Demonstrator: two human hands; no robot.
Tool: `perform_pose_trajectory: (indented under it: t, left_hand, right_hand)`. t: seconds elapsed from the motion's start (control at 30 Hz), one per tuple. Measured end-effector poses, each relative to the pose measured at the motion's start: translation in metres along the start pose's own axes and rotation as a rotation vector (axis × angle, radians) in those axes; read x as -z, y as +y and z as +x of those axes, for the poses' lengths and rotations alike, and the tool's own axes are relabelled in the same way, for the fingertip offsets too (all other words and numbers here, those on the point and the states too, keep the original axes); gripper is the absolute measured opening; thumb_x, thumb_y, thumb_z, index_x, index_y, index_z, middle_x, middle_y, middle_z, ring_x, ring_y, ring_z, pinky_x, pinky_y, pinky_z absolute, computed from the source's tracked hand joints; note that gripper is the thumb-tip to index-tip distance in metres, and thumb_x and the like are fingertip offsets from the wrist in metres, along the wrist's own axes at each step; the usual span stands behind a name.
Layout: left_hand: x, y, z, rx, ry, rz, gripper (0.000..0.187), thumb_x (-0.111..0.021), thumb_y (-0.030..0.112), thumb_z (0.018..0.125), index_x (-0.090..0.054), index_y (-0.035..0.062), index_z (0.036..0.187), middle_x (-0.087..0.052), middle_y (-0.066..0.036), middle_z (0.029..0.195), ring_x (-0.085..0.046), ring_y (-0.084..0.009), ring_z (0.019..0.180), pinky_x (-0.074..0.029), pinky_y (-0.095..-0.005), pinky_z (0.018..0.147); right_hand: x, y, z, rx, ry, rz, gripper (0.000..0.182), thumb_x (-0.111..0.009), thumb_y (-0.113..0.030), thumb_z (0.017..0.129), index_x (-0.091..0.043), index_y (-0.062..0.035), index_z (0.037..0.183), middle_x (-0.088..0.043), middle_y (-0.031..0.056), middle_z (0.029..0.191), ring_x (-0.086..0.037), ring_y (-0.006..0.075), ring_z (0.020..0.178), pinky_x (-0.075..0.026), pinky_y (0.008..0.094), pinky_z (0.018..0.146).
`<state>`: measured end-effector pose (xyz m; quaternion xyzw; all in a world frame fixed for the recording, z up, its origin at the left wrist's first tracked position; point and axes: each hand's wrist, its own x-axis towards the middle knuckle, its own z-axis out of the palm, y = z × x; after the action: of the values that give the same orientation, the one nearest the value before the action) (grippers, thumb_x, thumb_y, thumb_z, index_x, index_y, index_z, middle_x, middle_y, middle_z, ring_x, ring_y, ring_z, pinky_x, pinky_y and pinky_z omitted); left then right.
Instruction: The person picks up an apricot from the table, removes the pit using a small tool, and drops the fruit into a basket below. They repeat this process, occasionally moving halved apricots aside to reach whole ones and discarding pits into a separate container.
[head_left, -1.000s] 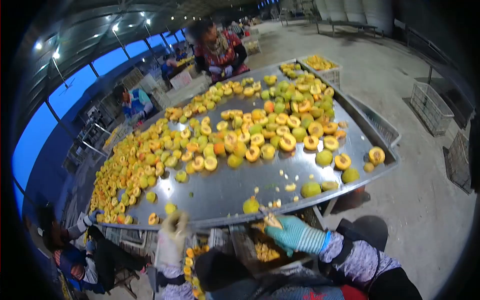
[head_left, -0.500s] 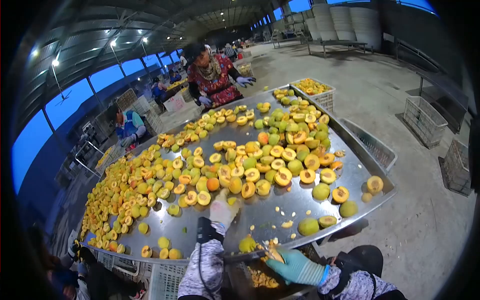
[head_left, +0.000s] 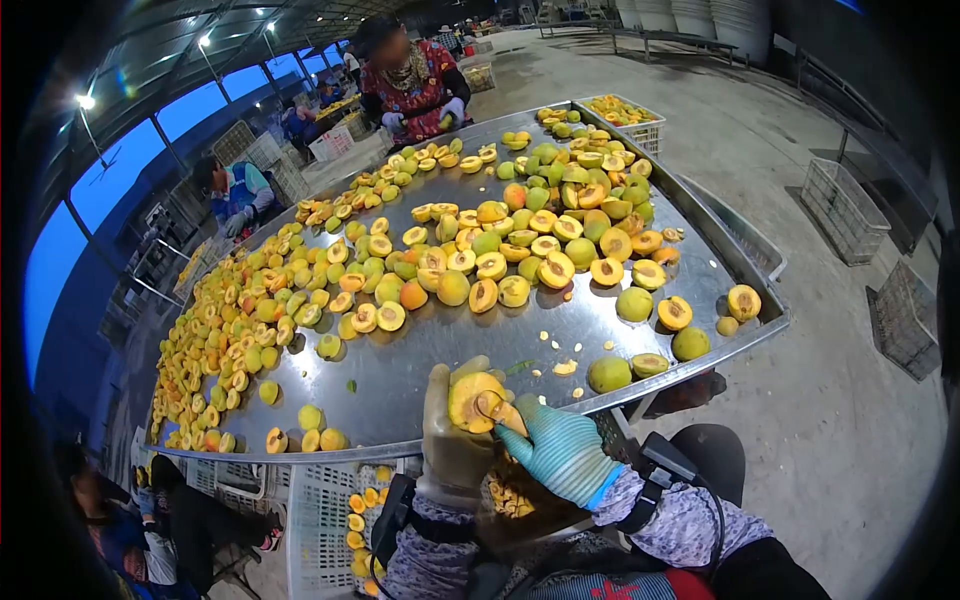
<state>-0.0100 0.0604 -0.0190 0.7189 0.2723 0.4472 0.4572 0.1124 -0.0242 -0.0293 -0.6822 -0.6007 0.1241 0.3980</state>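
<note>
My left hand (head_left: 447, 445), in a pale glove, is wrapped round a halved yellow peach (head_left: 468, 398), its cut side turned towards me. My right hand (head_left: 565, 452), in a teal knitted glove, grips a small pitting tool (head_left: 509, 416) with a tan handle. The tool's thin curved metal end meets the middle of the cut face. Both hands are close together above the front edge of the steel table (head_left: 400, 350). Behind them, halved and whole-looking peaches (head_left: 490, 265) spread over the tabletop.
Below my hands, a container holds peach scraps (head_left: 512, 497). A white crate (head_left: 325, 525) with peach halves stands at lower left. Loose pits (head_left: 545, 336) lie on the table. Across it works a person in a red patterned top (head_left: 412, 85); another person (head_left: 130, 540) sits at lower left.
My left hand has come back from among the peaches and now holds a half in front of me. My right hand has moved up and left, bringing the tool to the fruit.
</note>
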Motion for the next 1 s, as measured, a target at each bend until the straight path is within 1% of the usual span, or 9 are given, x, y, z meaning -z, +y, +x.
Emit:
perform_pose_trajectory:
  t: [0.1, 0.2, 0.27, 0.37, 0.6, 0.7, 0.77, 0.93, 1.0]
  left_hand:
    - [-0.003, 0.001, -0.002, -0.092, 0.011, 0.229, 0.045, -0.065, -0.012, 0.085, -0.045, -0.0083, 0.126, -0.061, -0.022, 0.118, -0.065, -0.0246, 0.105, -0.059, -0.0346, 0.087]
    - [-0.008, 0.004, -0.004, 0.025, 0.050, 0.049, 0.033, -0.066, 0.004, 0.090, -0.053, -0.0062, 0.120, -0.062, -0.020, 0.114, -0.064, -0.0257, 0.103, -0.058, -0.0381, 0.087]
    - [-0.014, 0.014, -0.001, 0.490, 0.301, -1.022, 0.040, -0.065, 0.029, 0.093, -0.057, -0.0023, 0.118, -0.064, -0.016, 0.109, -0.064, -0.0276, 0.097, -0.056, -0.0424, 0.088]
    - [-0.022, 0.015, -0.005, 0.500, 0.382, -0.960, 0.051, -0.059, 0.049, 0.093, -0.061, 0.0019, 0.113, -0.065, -0.012, 0.103, -0.063, -0.0292, 0.092, -0.054, -0.0453, 0.089]
    - [-0.028, 0.026, -0.005, 0.507, 0.506, -0.958, 0.043, -0.057, 0.047, 0.096, -0.064, 0.0051, 0.097, -0.064, -0.011, 0.092, -0.063, -0.0276, 0.086, -0.055, -0.0431, 0.082]
    - [-0.022, 0.017, -0.006, 0.465, 0.439, -0.947, 0.045, -0.054, 0.048, 0.097, -0.064, 0.0040, 0.092, -0.064, -0.011, 0.086, -0.063, -0.0266, 0.079, -0.054, -0.0386, 0.075]
    - [-0.010, 0.009, -0.008, 0.469, 0.187, -0.675, 0.051, -0.049, 0.050, 0.099, -0.063, 0.0023, 0.089, -0.063, -0.013, 0.079, -0.062, -0.0251, 0.072, -0.052, -0.0353, 0.068]
    - [-0.020, 0.014, -0.007, 0.431, 0.246, -0.625, 0.056, -0.044, 0.052, 0.099, -0.062, 0.0011, 0.088, -0.063, -0.016, 0.074, -0.060, -0.0259, 0.067, -0.051, -0.0359, 0.063]
    - [-0.016, 0.014, -0.007, 0.394, 0.242, -0.646, 0.055, -0.044, 0.052, 0.099, -0.062, 0.0013, 0.088, -0.063, -0.017, 0.074, -0.060, -0.0267, 0.066, -0.051, -0.0369, 0.063]
  right_hand:
    - [-0.005, 0.004, -0.001, 0.027, -0.001, -0.037, 0.037, -0.059, -0.040, 0.095, -0.061, -0.0053, 0.108, -0.066, 0.0172, 0.070, -0.067, 0.0366, 0.063, -0.053, 0.0461, 0.055]
    - [-0.005, 0.003, 0.001, 0.003, -0.090, -0.035, 0.036, -0.059, -0.037, 0.095, -0.061, -0.0047, 0.110, -0.067, 0.0172, 0.073, -0.067, 0.0361, 0.064, -0.054, 0.0451, 0.055]
    - [-0.008, 0.001, 0.000, 0.011, -0.070, -0.043, 0.033, -0.059, -0.036, 0.094, -0.060, -0.0050, 0.107, -0.067, 0.0167, 0.072, -0.067, 0.0356, 0.064, -0.053, 0.0450, 0.055]
    - [-0.013, 0.002, -0.004, 0.029, -0.040, -0.047, 0.028, -0.060, -0.033, 0.093, -0.059, -0.0057, 0.102, -0.066, 0.0157, 0.072, -0.067, 0.0351, 0.065, -0.052, 0.0451, 0.054]
    - [-0.028, 0.004, -0.013, 0.030, 0.009, 0.032, 0.023, -0.063, -0.025, 0.089, -0.054, -0.0070, 0.099, -0.063, 0.0158, 0.071, -0.066, 0.0376, 0.065, -0.051, 0.0479, 0.055]
    - [-0.033, 0.005, -0.017, -0.013, -0.056, 0.031, 0.023, -0.062, -0.023, 0.088, -0.053, -0.0065, 0.100, -0.063, 0.0171, 0.072, -0.066, 0.0387, 0.067, -0.051, 0.0490, 0.057]
    - [-0.030, 0.005, -0.016, -0.037, -0.116, 0.055, 0.025, -0.060, -0.026, 0.092, -0.056, -0.0045, 0.104, -0.064, 0.0191, 0.075, -0.065, 0.0398, 0.069, -0.052, 0.0488, 0.060]
    - [-0.034, 0.010, -0.018, -0.051, -0.260, 0.191, 0.031, -0.056, -0.028, 0.096, -0.058, -0.0009, 0.111, -0.065, 0.0225, 0.082, -0.065, 0.0427, 0.077, -0.053, 0.0496, 0.068]
    - [-0.033, 0.011, -0.015, -0.006, -0.293, 0.468, 0.031, -0.059, -0.029, 0.092, -0.060, -0.0004, 0.106, -0.065, 0.0256, 0.081, -0.066, 0.0422, 0.077, -0.054, 0.0494, 0.067]
